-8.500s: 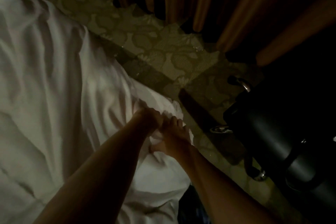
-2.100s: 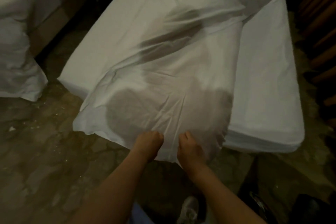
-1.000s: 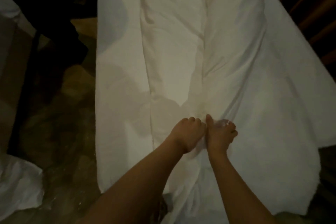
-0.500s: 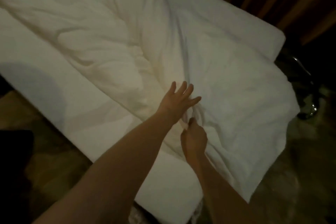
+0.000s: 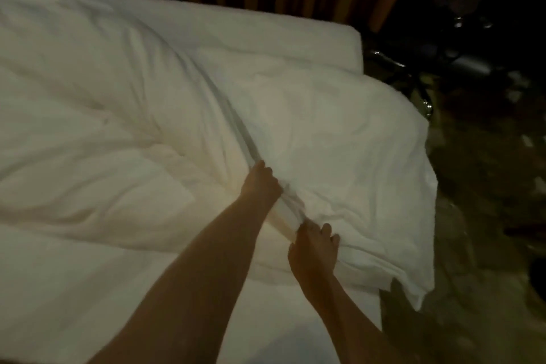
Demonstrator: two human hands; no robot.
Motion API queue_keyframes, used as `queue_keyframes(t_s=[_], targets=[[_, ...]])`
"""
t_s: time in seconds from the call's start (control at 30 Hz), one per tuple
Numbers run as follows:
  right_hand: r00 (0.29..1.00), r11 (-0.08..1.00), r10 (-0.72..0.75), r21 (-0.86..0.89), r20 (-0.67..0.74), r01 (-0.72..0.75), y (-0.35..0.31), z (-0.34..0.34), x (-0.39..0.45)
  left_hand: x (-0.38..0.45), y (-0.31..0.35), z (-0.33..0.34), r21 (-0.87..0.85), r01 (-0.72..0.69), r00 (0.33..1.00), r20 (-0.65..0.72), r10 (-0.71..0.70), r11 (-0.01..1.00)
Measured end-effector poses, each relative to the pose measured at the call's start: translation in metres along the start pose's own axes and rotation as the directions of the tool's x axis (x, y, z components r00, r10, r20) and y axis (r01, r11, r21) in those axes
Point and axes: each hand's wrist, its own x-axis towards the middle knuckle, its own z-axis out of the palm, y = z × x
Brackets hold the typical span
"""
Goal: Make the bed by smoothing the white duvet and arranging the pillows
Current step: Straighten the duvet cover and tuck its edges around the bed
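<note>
Both hands, left (image 5: 261, 183) and right (image 5: 313, 248), grip a fold of the duvet (image 5: 325, 127); it is wrinkled, and no pillows are arranged yet.

- The bed (image 5: 310, 41) has a white sheet and reaches from the near left to the far right.
- A white duvet (image 5: 339, 133) lies rumpled on it; its right corner hangs over the bed's edge.
- The near strip of the sheet (image 5: 74, 289) is uncovered.
</note>
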Motion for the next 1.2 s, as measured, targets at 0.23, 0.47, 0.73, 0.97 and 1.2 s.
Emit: queue_keyframes(t_s=[0.23,0.47,0.73,0.97,1.2], targets=[[0.971,0.980,0.122,0.128,0.205,-0.150,-0.084,-0.005,0.024,-0.019,-0.076,0.034,0.157,-0.190,0.965,-0.154,0.214,0.969],[0.991,0.991,0.131,0.027,0.022,-0.132,-0.073,-0.003,-0.006,-0.012,-0.138,0.028,0.011,-0.253,0.965,-0.066,0.253,0.967],[0.996,0.997,-0.036,-0.066,0.080,0.041,-0.060,-0.007,0.012,-0.015,-0.197,0.042,0.310,-0.307,0.952,0.091,0.293,0.900],[0.836,0.972,0.010,-0.192,-0.549,-0.138,-0.052,-0.197,0.122,-0.025,-0.279,-0.109,-0.101,0.339,0.897,-0.265,-0.353,0.935],[0.972,0.866,-0.212,-0.441,0.102,0.235,-0.049,-0.142,0.059,-0.086,-0.237,-0.028,-0.072,0.034,0.993,-0.109,-0.042,0.997]])
